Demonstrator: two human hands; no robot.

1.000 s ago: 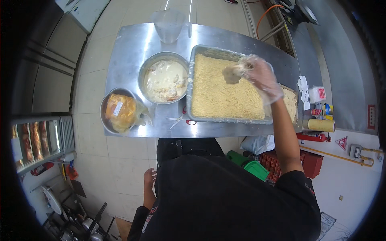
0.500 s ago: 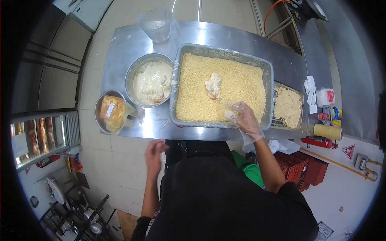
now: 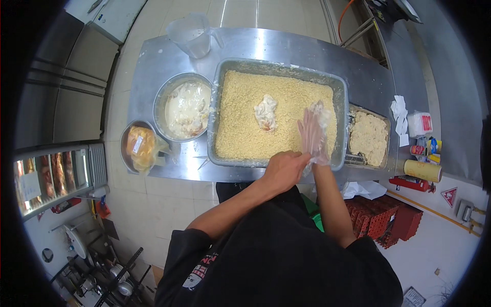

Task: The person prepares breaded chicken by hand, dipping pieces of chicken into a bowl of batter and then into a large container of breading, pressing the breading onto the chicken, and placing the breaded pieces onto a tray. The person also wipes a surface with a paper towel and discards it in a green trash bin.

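1. Whitish light brightens the room around me.
2. Glare streaks the grey, rectangular steel table [image 3: 368, 79], strongest toward its far edge.
3. The clear plastic glove [image 3: 323, 120] on my right hand [image 3: 313, 134] catches pale highlights.
4. My black, short-sleeved shirt [image 3: 286, 256] swallows detail.
5. Fisheye distortion bows the table's straight edges; black vignetting rings my view.

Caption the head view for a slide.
Bare left hand touches gloved right hand near the wrist, at a crumb-filled grey tub.

Pale floor tiles [image 3: 169, 204] are seen at lower left; steel-fronted cabinets [image 3: 84, 110] are set at upper left — a lit case [image 3: 86, 169] below. The lower-right white wall [image 3: 404, 261] is crossed by a yellow pipe [image 3: 430, 211].
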